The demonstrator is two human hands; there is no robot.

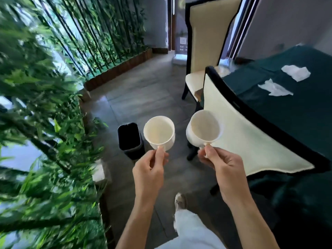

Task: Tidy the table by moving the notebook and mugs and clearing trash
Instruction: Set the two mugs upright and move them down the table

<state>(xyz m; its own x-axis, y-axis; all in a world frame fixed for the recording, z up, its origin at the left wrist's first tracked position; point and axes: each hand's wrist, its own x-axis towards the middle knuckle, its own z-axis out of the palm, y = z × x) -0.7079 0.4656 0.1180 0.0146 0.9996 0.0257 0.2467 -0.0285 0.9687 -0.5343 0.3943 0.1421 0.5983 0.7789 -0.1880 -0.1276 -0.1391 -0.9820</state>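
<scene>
I hold two white mugs by their handles over the floor, away from the table. My left hand (150,168) grips the handle of the left mug (159,132), which looks empty. In my right hand (220,164) is the right mug (203,129), tilted slightly left and also empty. Two crumpled white tissues (296,72) (274,88) lie on the dark green tablecloth (287,112) at the right. No notebook is in view.
A small black bin (130,139) stands open on the grey tiled floor just left of the mugs. Two cream chairs with black frames, one near (251,141) and one farther back (206,42), stand by the table. Bamboo plants in a planter (53,105) line the left side.
</scene>
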